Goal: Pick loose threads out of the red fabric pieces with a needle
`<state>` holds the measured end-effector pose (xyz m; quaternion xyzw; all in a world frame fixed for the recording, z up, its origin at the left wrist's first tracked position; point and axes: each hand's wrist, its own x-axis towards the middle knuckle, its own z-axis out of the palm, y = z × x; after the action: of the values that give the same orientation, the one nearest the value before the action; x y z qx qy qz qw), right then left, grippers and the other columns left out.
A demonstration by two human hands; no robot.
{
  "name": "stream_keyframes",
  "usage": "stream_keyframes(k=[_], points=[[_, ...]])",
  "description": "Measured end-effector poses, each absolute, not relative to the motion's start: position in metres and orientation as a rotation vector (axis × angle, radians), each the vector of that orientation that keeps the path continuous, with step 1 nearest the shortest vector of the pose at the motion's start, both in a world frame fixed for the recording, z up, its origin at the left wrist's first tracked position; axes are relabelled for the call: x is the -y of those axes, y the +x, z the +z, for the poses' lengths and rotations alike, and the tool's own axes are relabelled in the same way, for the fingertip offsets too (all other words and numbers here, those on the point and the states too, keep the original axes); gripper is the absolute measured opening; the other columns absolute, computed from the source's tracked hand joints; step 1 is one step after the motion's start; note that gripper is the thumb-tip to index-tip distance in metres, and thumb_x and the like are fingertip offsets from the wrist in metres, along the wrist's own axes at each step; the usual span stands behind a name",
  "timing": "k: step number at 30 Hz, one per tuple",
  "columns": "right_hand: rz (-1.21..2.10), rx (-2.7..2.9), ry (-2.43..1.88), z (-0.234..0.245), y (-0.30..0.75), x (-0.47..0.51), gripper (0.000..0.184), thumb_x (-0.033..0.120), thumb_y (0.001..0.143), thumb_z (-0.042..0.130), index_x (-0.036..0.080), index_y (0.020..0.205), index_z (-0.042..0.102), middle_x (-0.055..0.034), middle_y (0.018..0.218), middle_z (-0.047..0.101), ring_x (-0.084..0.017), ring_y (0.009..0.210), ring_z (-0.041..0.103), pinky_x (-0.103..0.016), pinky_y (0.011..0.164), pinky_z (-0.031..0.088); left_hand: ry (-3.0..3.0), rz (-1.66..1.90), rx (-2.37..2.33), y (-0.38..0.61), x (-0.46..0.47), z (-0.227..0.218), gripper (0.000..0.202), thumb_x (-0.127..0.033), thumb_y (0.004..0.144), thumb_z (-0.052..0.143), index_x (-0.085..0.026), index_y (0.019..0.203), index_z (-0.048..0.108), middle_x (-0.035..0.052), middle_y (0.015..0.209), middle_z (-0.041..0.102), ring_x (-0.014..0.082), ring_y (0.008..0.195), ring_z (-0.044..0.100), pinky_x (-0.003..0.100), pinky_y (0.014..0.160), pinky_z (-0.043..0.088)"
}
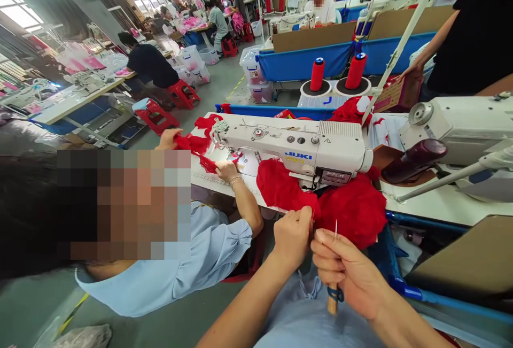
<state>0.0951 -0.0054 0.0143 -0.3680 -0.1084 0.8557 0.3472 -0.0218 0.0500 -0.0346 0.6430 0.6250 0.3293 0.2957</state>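
In the head view, my left hand (292, 236) is closed, its fingers pinching the edge of the red fabric (286, 185). Close beside it, my right hand (344, 262) is wrapped round an awl (332, 304) with a wooden handle and a dark blue band. The awl's thin metal point sticks up above my thumb. A larger heap of red fabric (352, 209) lies just behind both hands, against the white sewing machine (296, 147).
On my left, a co-worker in a light blue top (172, 262) holds red lace at the machine's needle end. Red thread cones (318, 75) stand behind it. A dark bottle-shaped object (417, 160) lies right, near a second machine (460, 123). Another person (476, 32) stands beyond.
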Motion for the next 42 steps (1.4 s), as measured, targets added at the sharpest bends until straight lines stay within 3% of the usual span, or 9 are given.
stream_keyframes(k=[3,5,9,12,17,21,27,35,42], points=[[2.519,0.456,-0.901,0.023,0.095,0.018,0.051,0.052,0.066,0.08,0.022,0.07,0.04,0.0118,0.051,0.034,-0.002,0.042,0.014,-0.015,0.04,0.01,1.607,0.909,-1.661,-0.034,-0.067,-0.032,0.014,-0.021,0.088,0.05,-0.022,0.078,0.06,-0.0006,0.057,0.049,0.0176,0.061,0.048,0.024,0.059,0.033],[2.418,0.793,-0.843,0.029,0.103,0.016,0.049,0.06,0.07,0.074,0.021,0.07,0.044,0.0097,0.052,0.038,-0.003,0.042,0.02,-0.017,0.04,0.015,1.589,0.908,-1.559,-0.044,-0.072,-0.025,0.017,-0.03,0.09,0.05,-0.021,0.082,0.062,0.0008,0.066,0.056,0.0173,0.068,0.052,0.024,0.063,0.037],[1.474,1.57,-1.05,0.031,0.134,-0.012,0.028,0.047,0.086,0.062,0.021,0.078,0.064,-0.0045,0.084,0.063,-0.013,0.068,0.055,-0.024,0.061,0.042,1.334,0.841,-1.166,-0.054,-0.062,-0.007,0.033,-0.047,0.086,0.058,-0.016,0.078,0.065,0.0015,0.074,0.061,0.0143,0.07,0.051,0.023,0.066,0.04],[1.001,1.503,-1.298,0.018,0.149,-0.031,0.017,0.038,0.086,0.06,0.023,0.084,0.069,-0.0059,0.085,0.068,-0.02,0.079,0.062,-0.028,0.067,0.047,1.108,0.838,-1.061,-0.051,-0.05,0.003,0.035,-0.049,0.08,0.065,-0.015,0.078,0.065,0.0006,0.074,0.059,0.0129,0.07,0.048,0.022,0.066,0.038],[1.007,1.514,-1.257,-0.003,0.143,-0.032,0.015,0.034,0.081,0.065,0.021,0.08,0.071,-0.0045,0.08,0.07,-0.014,0.056,0.055,-0.026,0.052,0.045,1.009,0.829,-1.022,-0.044,-0.044,0.01,0.036,-0.051,0.076,0.069,-0.015,0.08,0.068,0.0013,0.078,0.06,0.0135,0.072,0.049,0.023,0.068,0.039],[1.016,1.469,-1.282,-0.006,0.134,-0.027,0.022,0.034,0.079,0.068,0.021,0.097,0.071,-0.0005,0.07,0.065,-0.01,0.045,0.043,-0.024,0.045,0.04,1.05,0.823,-1.013,-0.044,-0.042,0.01,0.034,-0.05,0.078,0.068,-0.016,0.083,0.07,0.003,0.08,0.06,0.0155,0.077,0.05,0.023,0.069,0.04],[0.925,1.48,-1.216,-0.006,0.133,-0.029,0.016,0.032,0.086,0.06,0.022,0.083,0.071,-0.0058,0.086,0.068,-0.016,0.067,0.061,-0.026,0.058,0.049,1.109,0.783,-0.993,-0.043,-0.041,0.012,0.028,-0.044,0.083,0.065,-0.017,0.084,0.07,0.0017,0.081,0.06,0.0137,0.075,0.049,0.023,0.07,0.039],[1.092,1.467,-1.223,-0.008,0.136,-0.027,0.021,0.038,0.088,0.055,0.02,0.081,0.063,-0.0038,0.077,0.063,-0.015,0.063,0.057,-0.024,0.055,0.047,1.07,0.82,-0.951,-0.043,-0.045,0.016,0.024,-0.039,0.08,0.07,-0.015,0.078,0.068,0.0002,0.075,0.058,0.0114,0.071,0.048,0.022,0.067,0.037],[1.16,1.366,-1.298,-0.002,0.147,-0.03,0.032,0.051,0.086,0.058,0.019,0.078,0.062,-0.0014,0.07,0.059,-0.014,0.063,0.053,-0.022,0.055,0.045,0.936,0.886,-1.064,-0.045,-0.046,0.011,0.041,-0.052,0.07,0.075,-0.013,0.077,0.066,-0.0013,0.067,0.052,0.0082,0.059,0.04,0.02,0.053,0.03]])
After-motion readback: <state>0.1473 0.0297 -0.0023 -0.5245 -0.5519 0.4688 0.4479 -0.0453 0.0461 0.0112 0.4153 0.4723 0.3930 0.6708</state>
